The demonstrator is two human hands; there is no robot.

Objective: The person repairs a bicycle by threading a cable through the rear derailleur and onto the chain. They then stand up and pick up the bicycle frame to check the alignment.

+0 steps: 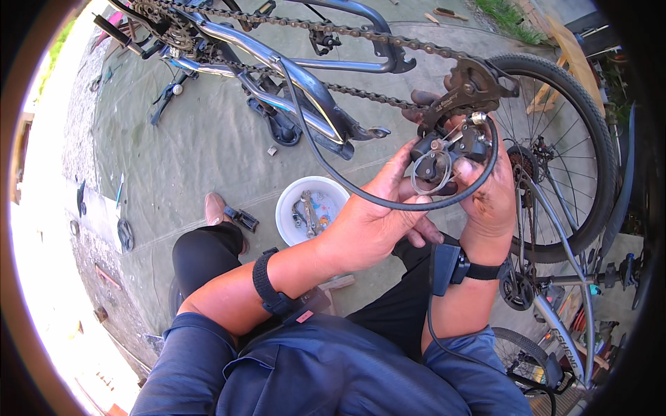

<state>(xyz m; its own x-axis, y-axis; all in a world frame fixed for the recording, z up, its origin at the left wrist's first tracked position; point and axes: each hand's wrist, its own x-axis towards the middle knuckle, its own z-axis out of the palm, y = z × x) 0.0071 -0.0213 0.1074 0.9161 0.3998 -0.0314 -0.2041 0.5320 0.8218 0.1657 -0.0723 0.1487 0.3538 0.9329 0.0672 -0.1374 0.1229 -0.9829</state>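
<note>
Beside the bicycle frame [239,43], the right hand [489,204] clamps the derailleur [474,147], apparently to steady it; whether the left hand [378,225] grips the coiled cable [414,175], I cannot tell.

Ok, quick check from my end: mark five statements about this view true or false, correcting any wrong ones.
1. The right hand grips the rear derailleur. True.
2. The basin is empty. False: metal parts lie in the white basin.
3. A chain runs to the rear derailleur. True.
4. The left forearm is bare. False: a black strap circles the left forearm.
5. A spoked wheel stands right of the rear derailleur. True.
</note>
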